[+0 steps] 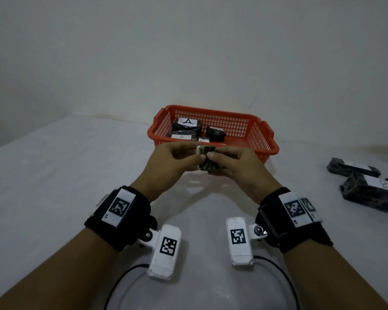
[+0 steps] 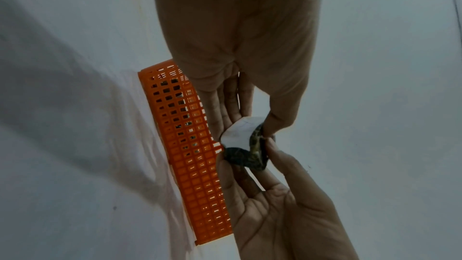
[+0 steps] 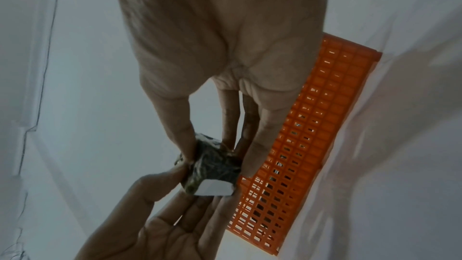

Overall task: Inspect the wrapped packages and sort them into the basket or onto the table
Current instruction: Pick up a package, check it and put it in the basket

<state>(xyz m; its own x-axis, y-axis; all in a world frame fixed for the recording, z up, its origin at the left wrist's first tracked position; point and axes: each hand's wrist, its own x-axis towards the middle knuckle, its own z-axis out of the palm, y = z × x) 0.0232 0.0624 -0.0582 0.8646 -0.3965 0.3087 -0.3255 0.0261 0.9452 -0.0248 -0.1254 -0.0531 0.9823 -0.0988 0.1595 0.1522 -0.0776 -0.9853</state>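
Observation:
Both hands hold one small dark wrapped package (image 1: 208,167) above the table, just in front of the orange basket (image 1: 211,110). My left hand (image 1: 189,156) pinches its left end, where a white label (image 2: 237,134) sits. My right hand (image 1: 222,159) pinches the right end with thumb on the near side and fingers behind. The right wrist view shows the package (image 3: 215,165) with its crinkled dark wrap. Inside the basket lie a package labelled A (image 1: 187,123), a second A package (image 1: 181,135) and an unlabelled-looking dark one (image 1: 215,133). The held label's letter is not readable.
Two dark packages with white labels lie on the white table at the right, one farther (image 1: 354,168) and one nearer marked B (image 1: 372,194). The basket's side wall (image 2: 190,145) stands close behind the hands. A plain wall rises behind the table.

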